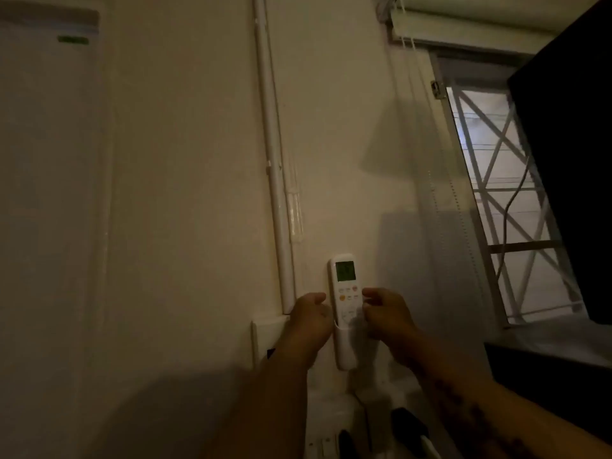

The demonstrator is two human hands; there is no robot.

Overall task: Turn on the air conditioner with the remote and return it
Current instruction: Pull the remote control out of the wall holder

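Note:
A white remote with a lit green screen stands upright in a white wall holder, its lower half inside the holder. My right hand is at the remote's right edge, thumb and curled fingers touching its side at the button area. Left of the holder, my left hand rests against the wall with its fingers curled and nothing in it. The white air conditioner, bearing a small green label, hangs on the wall at the far left.
A white pipe conduit runs down the wall just left of the remote to a white box. A barred window with a blind cord is at the right, beside a large dark panel. The room is dim.

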